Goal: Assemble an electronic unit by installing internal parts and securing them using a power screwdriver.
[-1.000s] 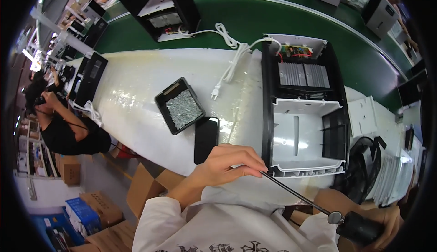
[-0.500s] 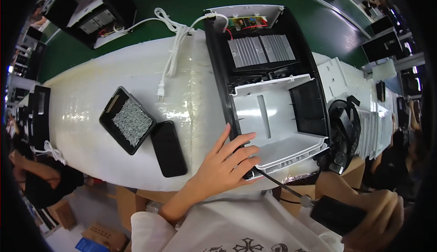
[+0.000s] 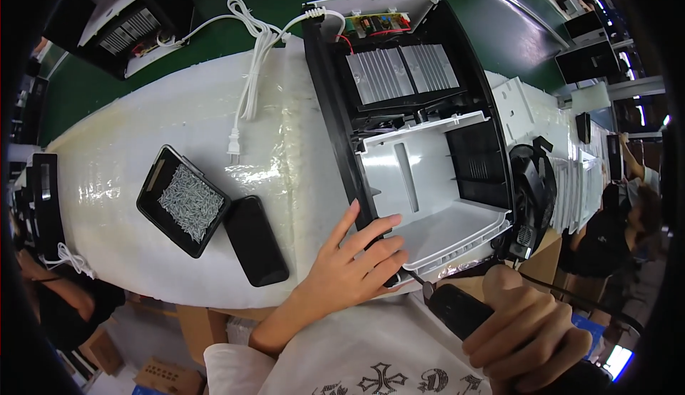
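Note:
A black appliance housing (image 3: 341,145) with a white inner compartment (image 3: 421,232) lies on the bench. My left hand (image 3: 348,261) rests on its near left corner, fingers stretched and spread over the edge. In my right hand (image 3: 531,331) is a black electric screwdriver (image 3: 457,309), fingers wrapped round its body. Its shaft points at the near left corner, beside my left fingertips. Whether the tip sits in a screw is hidden there. Two finned metal heat sinks (image 3: 403,72) and a circuit board (image 3: 377,24) show in the housing's far part.
Left of the housing are a black bin (image 3: 153,206) of small screws (image 3: 191,202) and a black phone (image 3: 257,241). A white power cord (image 3: 250,88) lies beyond them. A black moulded part (image 3: 529,195) and stacked white panels (image 3: 571,191) stand right. Another housing (image 3: 135,27) sits far left.
My right hand and the screwdriver have moved left, closer to the housing's near corner; less of the shaft shows. My left hand stays on the corner. The whole view has shifted slightly.

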### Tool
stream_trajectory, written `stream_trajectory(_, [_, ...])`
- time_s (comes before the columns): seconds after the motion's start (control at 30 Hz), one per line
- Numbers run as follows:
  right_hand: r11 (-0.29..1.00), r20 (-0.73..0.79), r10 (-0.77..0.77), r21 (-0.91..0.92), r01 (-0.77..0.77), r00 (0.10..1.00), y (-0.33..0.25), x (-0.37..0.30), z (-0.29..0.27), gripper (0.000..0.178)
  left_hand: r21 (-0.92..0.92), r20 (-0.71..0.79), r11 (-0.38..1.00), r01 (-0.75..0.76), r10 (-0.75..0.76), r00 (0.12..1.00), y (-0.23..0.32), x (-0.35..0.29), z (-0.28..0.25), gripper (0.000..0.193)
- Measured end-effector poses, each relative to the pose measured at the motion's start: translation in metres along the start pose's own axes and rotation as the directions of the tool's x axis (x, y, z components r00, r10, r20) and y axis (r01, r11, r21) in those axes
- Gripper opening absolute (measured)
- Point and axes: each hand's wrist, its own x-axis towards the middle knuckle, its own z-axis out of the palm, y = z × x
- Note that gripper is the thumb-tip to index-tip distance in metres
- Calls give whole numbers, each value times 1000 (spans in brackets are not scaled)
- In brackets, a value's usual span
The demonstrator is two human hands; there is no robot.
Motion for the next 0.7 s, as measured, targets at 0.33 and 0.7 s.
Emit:
stream_trajectory(0.33, [997, 8, 36, -72, -35, 999, 11, 4, 15, 29, -19, -29, 1000, -4, 3, 1000, -1, 0, -4, 26])
stream_trajectory(0.7, [996, 24, -28, -80, 30, 999, 21, 4, 18, 38, -71, -55, 997, -34, 30, 998, 0, 4, -9, 27])
